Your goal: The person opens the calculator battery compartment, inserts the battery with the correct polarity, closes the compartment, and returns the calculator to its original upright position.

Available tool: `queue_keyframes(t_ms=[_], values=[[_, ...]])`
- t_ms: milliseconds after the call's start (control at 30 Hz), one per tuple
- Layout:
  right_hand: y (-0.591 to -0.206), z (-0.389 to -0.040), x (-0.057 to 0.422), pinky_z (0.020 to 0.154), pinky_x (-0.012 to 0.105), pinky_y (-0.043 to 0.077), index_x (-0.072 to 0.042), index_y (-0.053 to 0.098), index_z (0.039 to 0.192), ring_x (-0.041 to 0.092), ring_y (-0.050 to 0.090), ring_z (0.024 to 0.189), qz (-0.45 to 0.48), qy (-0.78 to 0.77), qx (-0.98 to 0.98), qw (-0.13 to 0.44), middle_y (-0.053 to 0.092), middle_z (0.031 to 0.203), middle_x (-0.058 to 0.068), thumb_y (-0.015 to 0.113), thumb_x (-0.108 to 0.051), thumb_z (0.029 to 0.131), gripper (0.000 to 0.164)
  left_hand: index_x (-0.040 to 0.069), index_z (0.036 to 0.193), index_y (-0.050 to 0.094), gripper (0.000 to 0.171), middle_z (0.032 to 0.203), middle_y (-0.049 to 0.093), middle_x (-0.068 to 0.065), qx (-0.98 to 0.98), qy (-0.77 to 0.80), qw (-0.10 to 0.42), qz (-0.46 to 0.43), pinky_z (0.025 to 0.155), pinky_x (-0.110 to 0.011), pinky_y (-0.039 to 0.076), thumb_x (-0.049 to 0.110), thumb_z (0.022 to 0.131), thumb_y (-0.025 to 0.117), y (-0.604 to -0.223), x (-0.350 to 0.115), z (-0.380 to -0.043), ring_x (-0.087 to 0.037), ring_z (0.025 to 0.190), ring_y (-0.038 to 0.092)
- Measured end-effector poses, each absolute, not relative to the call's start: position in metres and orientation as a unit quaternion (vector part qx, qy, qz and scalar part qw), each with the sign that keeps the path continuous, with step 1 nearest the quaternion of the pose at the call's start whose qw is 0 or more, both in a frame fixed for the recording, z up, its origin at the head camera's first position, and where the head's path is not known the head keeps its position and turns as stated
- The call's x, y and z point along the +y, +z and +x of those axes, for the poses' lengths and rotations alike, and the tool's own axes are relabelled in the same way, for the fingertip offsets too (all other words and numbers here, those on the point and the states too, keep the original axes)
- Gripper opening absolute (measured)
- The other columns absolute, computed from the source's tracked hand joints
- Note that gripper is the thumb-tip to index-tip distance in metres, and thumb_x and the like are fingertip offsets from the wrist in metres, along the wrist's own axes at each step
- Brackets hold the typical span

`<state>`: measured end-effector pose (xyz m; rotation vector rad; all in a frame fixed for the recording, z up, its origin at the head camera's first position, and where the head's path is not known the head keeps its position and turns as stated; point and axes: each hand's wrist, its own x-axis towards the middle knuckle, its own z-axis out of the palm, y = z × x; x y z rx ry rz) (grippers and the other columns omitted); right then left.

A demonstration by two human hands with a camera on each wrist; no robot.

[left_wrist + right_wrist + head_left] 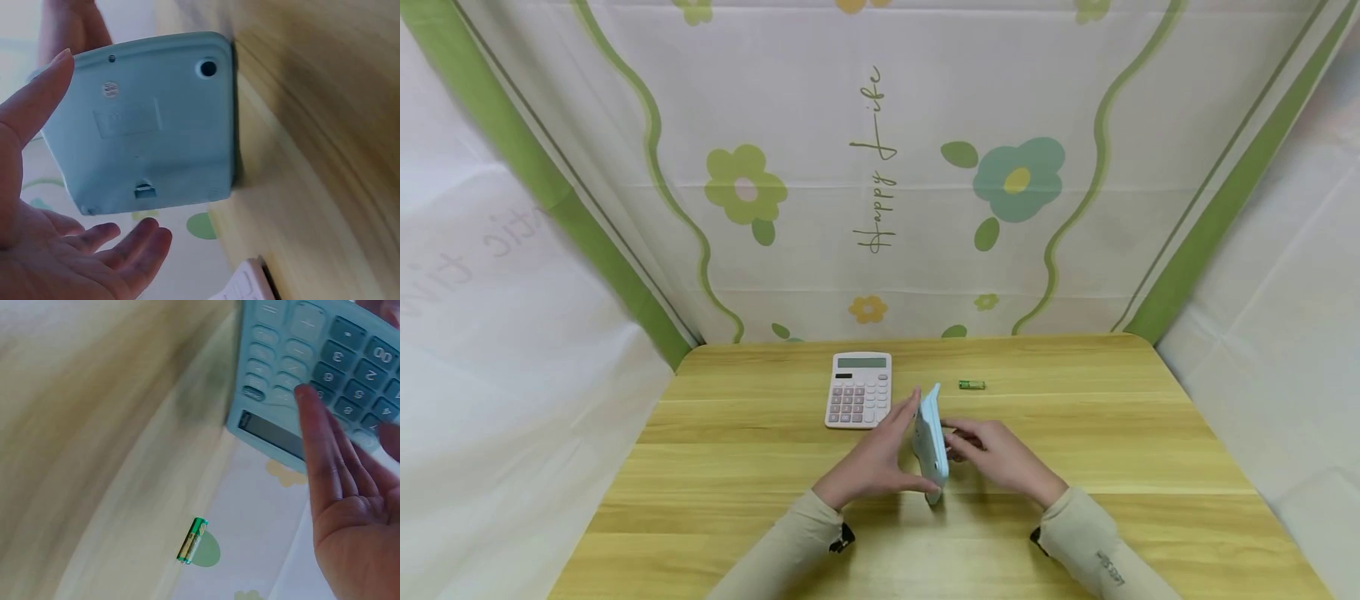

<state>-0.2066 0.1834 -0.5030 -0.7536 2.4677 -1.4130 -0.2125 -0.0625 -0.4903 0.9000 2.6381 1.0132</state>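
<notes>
A light blue calculator (931, 442) stands on its side edge on the table between both hands, its back facing left and its keys facing right. My left hand (878, 458) is spread along the back. In the left wrist view its thumb (44, 94) lies over the near upper corner, while the loosely bent fingers (134, 250) sit just off the display end. My right hand (996, 450) is at the key side. In the right wrist view its straight index finger (315, 434) lies over the keys beside the display (272, 434).
A pink calculator (859, 392) lies flat on the table (730, 500), left of the blue one. Green batteries (192, 540) lie together toward the back, to the right. Behind the table hangs a flowered white cloth (805, 108), with more cloth at both sides.
</notes>
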Motion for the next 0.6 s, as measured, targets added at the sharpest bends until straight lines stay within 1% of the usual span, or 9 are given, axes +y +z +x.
queue_keyframes(t_ms=[100,167,267,400,500,600], values=[[-0.500,-0.206,0.186,0.081,0.041,0.065,0.003,0.039,0.157,0.021,0.077,0.093,-0.230,-0.524,0.812,0.112,0.071,0.124,0.025,0.046,-0.031,0.112,0.056,0.027,0.166,-0.008,0.138,0.173,0.018,-0.007,0.884,0.347,0.101,0.298,0.120,-0.052,0.040,0.052,0.074,0.091,-0.496,-0.062,-0.212,-0.029,0.155,0.032],[-0.499,-0.205,0.187,0.079,0.045,0.065,0.001,0.028,0.162,0.022,0.077,0.090,-0.220,-0.540,0.803,0.119,0.070,0.123,0.027,0.047,-0.032,0.112,0.062,0.026,0.166,-0.008,0.138,0.173,0.019,-0.008,0.882,0.349,0.111,0.296,0.120,-0.051,0.040,0.051,0.074,0.092,-0.500,-0.061,-0.212,-0.029,0.154,0.033],[-0.498,-0.205,0.188,0.077,0.046,0.065,-0.004,0.018,0.165,0.021,0.078,0.089,-0.215,-0.546,0.801,0.120,0.069,0.125,0.029,0.050,-0.031,0.111,0.069,0.021,0.167,-0.007,0.139,0.173,0.019,-0.011,0.883,0.343,0.121,0.295,0.121,-0.049,0.039,0.050,0.074,0.092,-0.506,-0.059,-0.213,-0.030,0.153,0.034],[-0.499,-0.204,0.190,0.076,0.046,0.065,-0.011,0.015,0.167,0.021,0.078,0.088,-0.216,-0.544,0.803,0.112,0.069,0.125,0.029,0.051,-0.031,0.111,0.070,0.014,0.167,-0.003,0.137,0.171,0.023,-0.014,0.889,0.327,0.124,0.296,0.122,-0.047,0.037,0.049,0.074,0.092,-0.511,-0.056,-0.213,-0.030,0.153,0.035],[-0.498,-0.204,0.190,0.075,0.047,0.065,-0.013,0.019,0.167,0.020,0.078,0.087,-0.217,-0.539,0.807,0.106,0.072,0.120,0.025,0.051,-0.032,0.111,0.067,0.011,0.167,-0.001,0.137,0.170,0.026,-0.015,0.892,0.318,0.128,0.295,0.123,-0.046,0.036,0.047,0.074,0.093,-0.514,-0.055,-0.214,-0.029,0.153,0.035],[-0.498,-0.204,0.191,0.075,0.046,0.065,-0.013,0.020,0.167,0.017,0.077,0.087,-0.220,-0.535,0.809,0.104,0.073,0.117,0.023,0.050,-0.032,0.111,0.066,0.010,0.167,-0.002,0.139,0.169,0.027,-0.016,0.893,0.315,0.131,0.293,0.123,-0.046,0.037,0.046,0.073,0.094,-0.516,-0.053,-0.214,-0.030,0.152,0.036]])
